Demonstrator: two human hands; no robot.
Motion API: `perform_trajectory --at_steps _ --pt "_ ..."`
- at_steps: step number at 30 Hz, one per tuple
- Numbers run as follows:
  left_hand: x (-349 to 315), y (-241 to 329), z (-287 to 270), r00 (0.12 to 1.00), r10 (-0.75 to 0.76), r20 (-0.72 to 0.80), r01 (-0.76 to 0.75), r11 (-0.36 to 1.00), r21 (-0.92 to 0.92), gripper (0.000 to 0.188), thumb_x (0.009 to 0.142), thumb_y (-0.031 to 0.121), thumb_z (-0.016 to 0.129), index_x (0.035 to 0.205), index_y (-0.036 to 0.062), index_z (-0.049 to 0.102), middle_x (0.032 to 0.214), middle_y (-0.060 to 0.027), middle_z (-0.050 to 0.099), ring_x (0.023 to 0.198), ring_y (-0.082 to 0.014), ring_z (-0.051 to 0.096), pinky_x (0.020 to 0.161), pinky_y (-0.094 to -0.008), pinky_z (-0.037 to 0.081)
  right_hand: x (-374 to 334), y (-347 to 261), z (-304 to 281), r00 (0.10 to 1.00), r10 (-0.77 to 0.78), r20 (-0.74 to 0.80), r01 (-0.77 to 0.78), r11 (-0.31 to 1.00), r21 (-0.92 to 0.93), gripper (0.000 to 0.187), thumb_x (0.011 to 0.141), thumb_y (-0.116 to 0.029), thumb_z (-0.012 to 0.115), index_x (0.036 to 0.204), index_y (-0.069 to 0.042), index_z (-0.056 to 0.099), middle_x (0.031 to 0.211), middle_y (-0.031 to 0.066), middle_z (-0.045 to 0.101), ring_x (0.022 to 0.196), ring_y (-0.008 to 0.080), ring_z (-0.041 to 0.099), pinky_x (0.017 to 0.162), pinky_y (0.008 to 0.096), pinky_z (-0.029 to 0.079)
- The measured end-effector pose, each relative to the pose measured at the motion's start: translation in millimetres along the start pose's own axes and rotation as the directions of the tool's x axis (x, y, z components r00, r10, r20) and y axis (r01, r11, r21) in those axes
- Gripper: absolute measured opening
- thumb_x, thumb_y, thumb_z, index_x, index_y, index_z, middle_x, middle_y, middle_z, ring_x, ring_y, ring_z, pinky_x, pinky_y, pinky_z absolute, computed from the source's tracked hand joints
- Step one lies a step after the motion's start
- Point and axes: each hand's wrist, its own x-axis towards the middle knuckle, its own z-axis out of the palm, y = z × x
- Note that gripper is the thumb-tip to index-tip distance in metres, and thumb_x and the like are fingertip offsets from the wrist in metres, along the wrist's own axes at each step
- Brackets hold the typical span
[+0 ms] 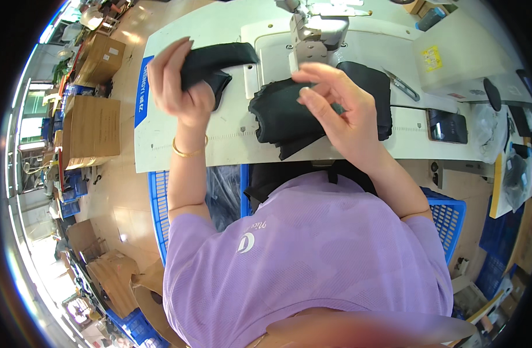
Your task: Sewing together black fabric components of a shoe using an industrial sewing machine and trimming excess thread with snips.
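My left hand (pixel 182 87) is raised over the left part of the white sewing table (pixel 179 136). Its fingers are closed round a folded strip of black fabric (pixel 225 58), whose free end points right. A second dark flap (pixel 221 87) shows just below that strip; whether the two are joined I cannot tell. Over a stack of dark fabric pieces (pixel 283 113) hovers my right hand (pixel 344 107), thumb and forefinger apart, with nothing visible between them. The stack lies in front of the sewing machine head (pixel 318 35) and is partly hidden by that hand.
Right of the stack lie a small cutter (pixel 402 85) and a dark phone (pixel 447 126). A translucent plastic box (pixel 460 55) stands at the back right. Blue baskets (pixel 446 220) sit below the table edge on both sides. Cardboard boxes (pixel 92 130) stand on the floor at left.
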Motion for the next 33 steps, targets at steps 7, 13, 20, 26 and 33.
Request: perform_trajectory --at_steps 7,13,20,26,33 --pt "-24 98 -17 0.919 0.271 0.286 -0.233 0.959 -0.160 0.023 0.068 0.012 0.066 0.087 0.0033 0.074 0.104 -0.0077 0.069 0.093 -0.0215 0.064 0.076 -0.0274 0.053 -2 -4 -2 0.961 0.258 0.097 -0.273 0.838 0.472 0.049 0.088 0.007 0.059 0.134 0.001 0.046 0.125 0.0123 0.057 0.115 0.0152 0.056 0.101 0.0287 0.044" --pt "-50 113 14 0.908 -0.294 0.300 0.367 0.902 -0.228 0.055 0.074 -0.010 0.056 0.128 -0.0053 0.055 0.124 -0.0187 0.060 0.107 -0.0268 0.063 0.095 -0.0352 0.049 -19 0 -40 0.967 0.255 0.012 -0.245 0.911 0.332 0.046 0.085 0.010 0.053 0.130 0.001 0.048 0.120 0.0122 0.061 0.112 0.0137 0.058 0.096 0.0270 0.047" --pt "-37 118 9 0.404 -0.405 0.820 0.781 -0.313 -0.540 0.043 0.091 -0.008 0.048 0.134 -0.0085 0.048 0.124 -0.0147 0.060 0.118 -0.0180 0.057 0.099 -0.0269 0.044 -28 4 -56 0.980 0.193 -0.045 -0.183 0.970 0.160 0.039 0.087 0.008 0.052 0.125 0.002 0.052 0.118 0.0097 0.061 0.109 0.0129 0.059 0.095 0.0266 0.046" --pt "-30 121 18 0.422 -0.454 0.785 0.888 0.034 -0.458 0.022 0.095 0.000 0.058 0.115 -0.0041 0.066 0.105 -0.0066 0.068 0.093 -0.0107 0.062 0.082 -0.0219 0.048 -30 5 -58 0.989 0.146 -0.013 -0.144 0.983 0.113 0.034 0.088 0.006 0.053 0.121 0.001 0.056 0.113 0.0077 0.064 0.105 0.0122 0.061 0.093 0.0261 0.047" --pt "4 107 22 0.949 -0.089 0.301 0.167 0.956 -0.243 0.030 0.068 -0.005 0.073 0.097 0.0015 0.074 0.083 -0.0050 0.065 0.070 -0.0203 0.061 0.059 -0.0291 0.049 -5 21 -98 0.976 0.202 -0.079 -0.216 0.857 -0.467 0.030 0.089 -0.021 0.068 0.113 -0.003 0.065 0.104 0.0096 0.067 0.095 0.0210 0.063 0.085 0.0329 0.050"
